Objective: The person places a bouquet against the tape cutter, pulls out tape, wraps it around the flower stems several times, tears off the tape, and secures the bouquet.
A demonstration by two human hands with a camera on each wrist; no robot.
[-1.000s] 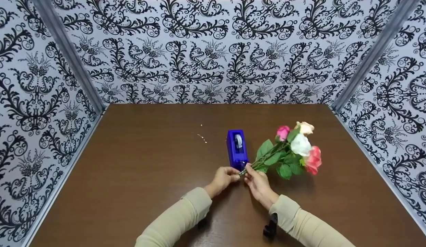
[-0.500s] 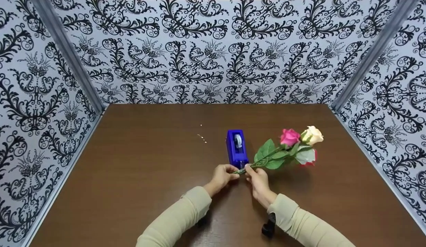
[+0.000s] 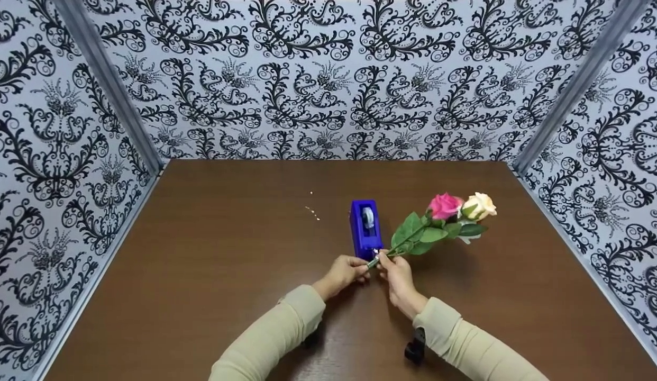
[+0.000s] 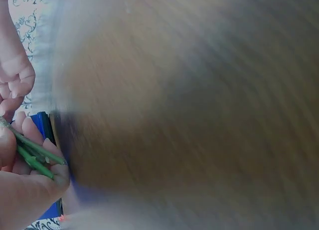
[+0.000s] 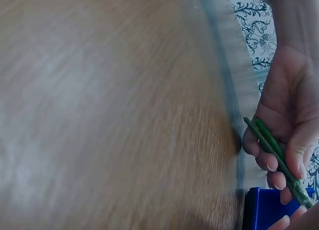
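Observation:
A bunch of artificial roses lies across both hands, its heads to the right; a pink rose (image 3: 445, 206) and a cream rose (image 3: 479, 205) show, with a bit of white rose behind. My left hand (image 3: 345, 272) pinches the lower stems, and the cut ends of the green stems (image 4: 40, 155) stick out past its fingers. Close beside it, my right hand (image 3: 398, 278) pinches the stems higher up, below the leaves (image 3: 408, 233). A shiny, whitish band shows on the stems between the hands. Just beyond the fingertips stands a blue tape dispenser (image 3: 363, 227) with a roll in it.
The brown table (image 3: 228, 238) is enclosed by patterned walls (image 3: 328, 79) at the back and both sides. Small pale specks (image 3: 312, 212) lie left of the dispenser. A black strap piece (image 3: 414, 346) hangs under the right cuff.
The bunch has turned about its stems: the pink and cream roses now face up, the coral rose has gone out of sight and the white one is mostly hidden. Both hands stay nearly in place.

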